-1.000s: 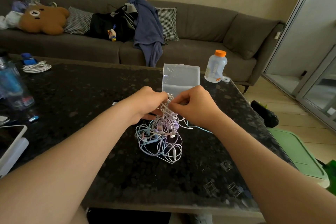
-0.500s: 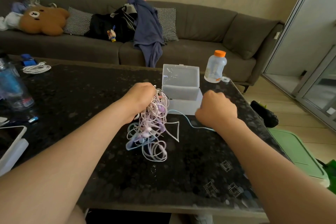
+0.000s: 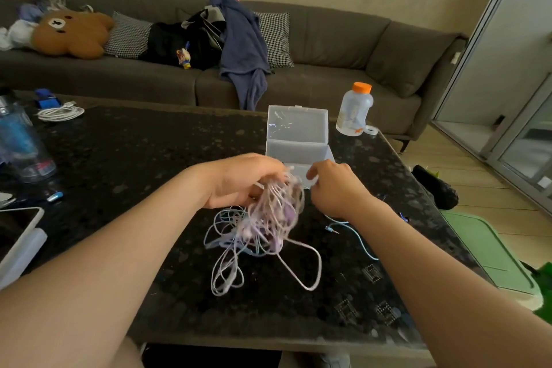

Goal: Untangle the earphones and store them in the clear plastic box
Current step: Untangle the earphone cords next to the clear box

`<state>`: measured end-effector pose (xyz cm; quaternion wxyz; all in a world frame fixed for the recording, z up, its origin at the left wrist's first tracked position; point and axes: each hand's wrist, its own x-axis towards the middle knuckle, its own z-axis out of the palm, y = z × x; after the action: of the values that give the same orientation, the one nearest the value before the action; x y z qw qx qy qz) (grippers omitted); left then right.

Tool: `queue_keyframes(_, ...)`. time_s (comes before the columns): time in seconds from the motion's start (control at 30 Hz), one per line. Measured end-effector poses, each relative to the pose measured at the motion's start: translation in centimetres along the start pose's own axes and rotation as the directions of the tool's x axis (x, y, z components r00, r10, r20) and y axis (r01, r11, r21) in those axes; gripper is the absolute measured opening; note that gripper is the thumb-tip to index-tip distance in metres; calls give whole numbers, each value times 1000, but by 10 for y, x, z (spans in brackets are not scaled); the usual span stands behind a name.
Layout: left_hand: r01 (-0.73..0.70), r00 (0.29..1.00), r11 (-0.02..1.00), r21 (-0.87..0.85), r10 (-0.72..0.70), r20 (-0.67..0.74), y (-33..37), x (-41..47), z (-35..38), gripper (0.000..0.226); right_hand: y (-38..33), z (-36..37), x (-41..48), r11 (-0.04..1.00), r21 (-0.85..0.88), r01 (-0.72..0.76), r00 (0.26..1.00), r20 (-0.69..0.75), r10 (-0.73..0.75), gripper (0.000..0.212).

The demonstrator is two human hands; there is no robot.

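Now my right hand (image 3: 334, 188) is back at the tangled earphones (image 3: 268, 218), fingers curled; through the blur I cannot tell whether it pinches a strand. My left hand (image 3: 242, 182) grips them above the table (image 3: 149, 158), just before the open clear plastic box (image 3: 298, 140). 1 blue cord (image 3: 332, 229) lies partly freed.

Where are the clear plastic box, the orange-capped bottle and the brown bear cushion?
clear plastic box (image 3: 297, 125), head view, on its raised lid.
orange-capped bottle (image 3: 354, 113), head view, on its body.
brown bear cushion (image 3: 77, 39), head view, on its belly.
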<state>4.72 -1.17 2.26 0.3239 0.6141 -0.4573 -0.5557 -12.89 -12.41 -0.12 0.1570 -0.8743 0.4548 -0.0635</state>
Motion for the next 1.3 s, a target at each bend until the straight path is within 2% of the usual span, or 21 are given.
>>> queue_keyframes(0.07, 22, 992, 1000, 9, -23, 122, 0, -4, 4, 37, 0, 2, 3, 998, 3, 65, 997, -34, -65, 37)
queue_keyframes(0.1, 16, 994, 999, 34, -20, 107, 2, -4, 7, 36, 1, 3, 4, 997, -5, 81, 996, -27, -81, 36)
queue_keyframes(0.17, -6, 998, 989, 148, 15, -59, 1, -1, 9, 41, 0, 5, 6, 995, -10, 99, 995, 26, -99, 35)
queue_keyframes(0.2, -6, 985, 966, 259, 50, -163, 0, 1, 9, 45, -1, 6, 5, 994, -13, 105, 993, 61, -104, 35)
queue_keyframes(0.3, 87, 913, 762, 641, 196, -357, -9, 7, -1, 36, -3, 11, 5, 991, -4, 135, 977, 165, -133, 36)
queue_keyframes(0.37, 172, 901, 665, 727, 191, -388, -19, 10, -7, 22, -6, 15, 3, 986, -3, 169, 964, 209, -165, 37)
queue_keyframes(0.4, 214, 909, 635, 742, 149, -390, -23, 13, -9, 24, -7, 17, 2, 983, -3, 184, 959, 220, -179, 39)
queue_keyframes(0.47, 292, 925, 594, 749, 23, -378, -31, 17, -10, 30, -9, 20, 1, 977, -19, 211, 952, 229, -201, 46)
queue_keyframes(0.57, 346, 926, 606, 716, -94, -367, -37, 22, -8, 18, -14, 25, 0, 964, -51, 261, 940, 240, -242, 52)
queue_keyframes(0.73, 323, 938, 707, 629, -155, -309, -34, 27, -6, 21, -29, 30, -3, 934, -15, 357, 914, 214, -346, 62)
queue_keyframes(0.83, 317, 946, 702, 638, -186, -265, -31, 24, -5, 24, -33, 35, -2, 923, -19, 384, 900, 230, -370, 70)
queue_keyframes(0.93, 310, 951, 709, 633, -224, -215, -29, 19, -6, 23, -31, 40, -1, 921, -49, 387, 895, 262, -362, 66)
queue_keyframes(1.1, 277, 961, 803, 528, -233, -150, -24, 12, -10, 25, -26, 49, 3, 905, -129, 405, 890, 283, -357, 54)
queue_keyframes(1.23, 289, 957, 866, 409, -267, -111, -21, 7, -7, 18, -28, 52, 4, 882, -228, 413, 891, 304, -338, 62)
queue_keyframes(1.3, 274, 961, 879, 390, -240, -136, -23, 6, -7, 29, -29, 53, 5, 869, -288, 403, 899, 304, -317, 65)
